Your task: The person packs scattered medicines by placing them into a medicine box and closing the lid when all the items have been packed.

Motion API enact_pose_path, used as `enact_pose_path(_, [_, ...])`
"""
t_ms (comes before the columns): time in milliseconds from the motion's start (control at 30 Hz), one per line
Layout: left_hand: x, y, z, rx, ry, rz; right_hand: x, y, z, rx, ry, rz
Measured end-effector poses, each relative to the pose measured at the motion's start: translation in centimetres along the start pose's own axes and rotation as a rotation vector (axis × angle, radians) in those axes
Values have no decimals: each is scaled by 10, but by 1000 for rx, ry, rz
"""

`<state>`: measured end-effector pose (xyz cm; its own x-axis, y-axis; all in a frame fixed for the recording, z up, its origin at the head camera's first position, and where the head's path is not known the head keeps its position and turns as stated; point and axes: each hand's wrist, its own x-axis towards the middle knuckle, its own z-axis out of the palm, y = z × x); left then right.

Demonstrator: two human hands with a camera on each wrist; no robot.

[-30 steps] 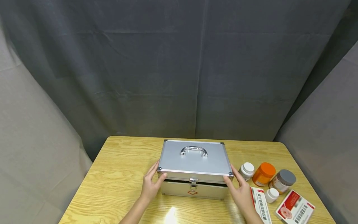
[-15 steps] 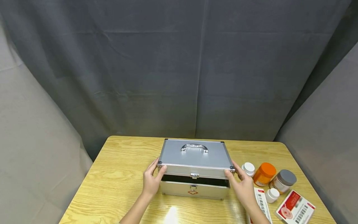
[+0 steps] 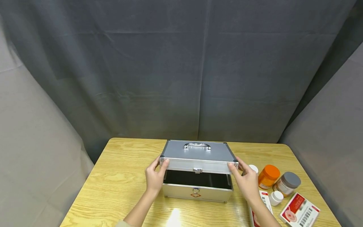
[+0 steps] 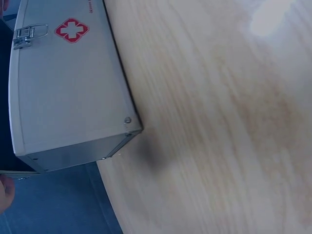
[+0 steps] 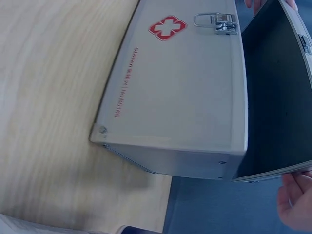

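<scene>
A silver first-aid box (image 3: 181, 191) stands on the table, a red-and-white cross on its front. Its lid (image 3: 175, 153) is partly raised on the rear edge, and a dark interior shows in the gap. At the lid's front left corner my left hand (image 3: 154, 179) grips the edge, thumb on the front face. My right hand (image 3: 246, 182) grips the opposite front corner in the same way. Only a bit of the left hand (image 4: 6, 192) enters the left wrist view. In the right wrist view the right hand (image 5: 297, 204) holds the lid's edge.
Right of the box are an orange-lidded bottle (image 3: 268, 176), a grey-lidded jar (image 3: 287, 183) and a small white bottle (image 3: 276, 198). Another white-capped bottle (image 3: 253, 168) is partly behind the right hand. Two medicine boxes lie nearby, one (image 3: 299, 210) flat, the other (image 3: 266, 200) partly under the forearm.
Both hands have lifted the lid's front edge upward, and the narrow gap above the box body has grown wide. The bottles and medicine boxes have stayed in place.
</scene>
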<state>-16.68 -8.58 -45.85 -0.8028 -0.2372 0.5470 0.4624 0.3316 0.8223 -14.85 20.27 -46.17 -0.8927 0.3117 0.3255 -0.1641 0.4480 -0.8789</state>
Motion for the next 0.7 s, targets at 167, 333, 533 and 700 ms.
enact_pose_path(167, [8,-16,6,11,22,12,8,-6,-1,-51,7,17])
enact_pose_path(333, [16,-28,11,34,35,-13,14,-14,-2,-77,13,62])
enact_pose_path(533, [29,-20,12,66,39,-52,24,-22,-2,-106,10,83])
enact_pose_path(700, [40,-15,14,86,22,-89,31,-24,-2,-149,15,70])
